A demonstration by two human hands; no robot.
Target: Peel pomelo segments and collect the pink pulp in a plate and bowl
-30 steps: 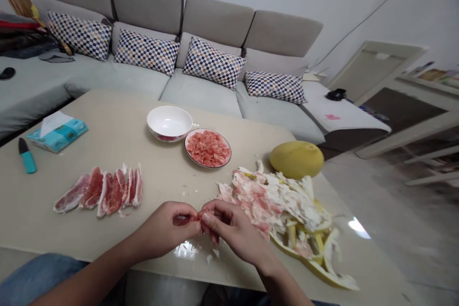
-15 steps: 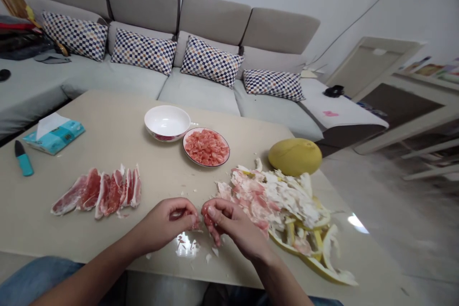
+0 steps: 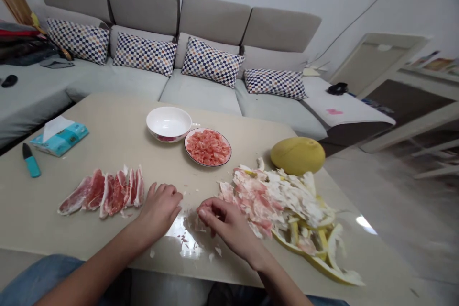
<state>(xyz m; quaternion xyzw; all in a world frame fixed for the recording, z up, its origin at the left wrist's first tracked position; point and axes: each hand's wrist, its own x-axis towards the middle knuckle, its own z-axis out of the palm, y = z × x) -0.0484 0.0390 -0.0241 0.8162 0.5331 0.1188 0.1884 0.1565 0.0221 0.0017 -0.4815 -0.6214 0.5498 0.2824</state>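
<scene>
The left hand (image 3: 160, 210) lay low in the frame, left of centre, palm down with its fingers loosely spread; it gripped nothing visible, though its underside was hidden. Its fingertips were just beside the right end of the row of peeled fruit segments (image 3: 117, 193), which lay on the table (image 3: 118, 244) at the lower left. The right hand (image 3: 217, 220), at the lower centre and apart from the left, was curled with thumb and fingers drawn together around a piece of reddish flesh (image 3: 213, 233), mostly hidden by the fingers. White and pink scraps (image 3: 188, 239) were scattered between and below the hands. Just right of the right hand spread the heap of membranes and rind (image 3: 283, 203), with the whole yellow fruit (image 3: 297, 155) behind it. Above the hands, near the middle of the frame, stood the plate of pulp (image 3: 208, 147) and, at its left, the white bowl (image 3: 169, 124). The knife (image 3: 31, 160) lay at the far left.
</scene>
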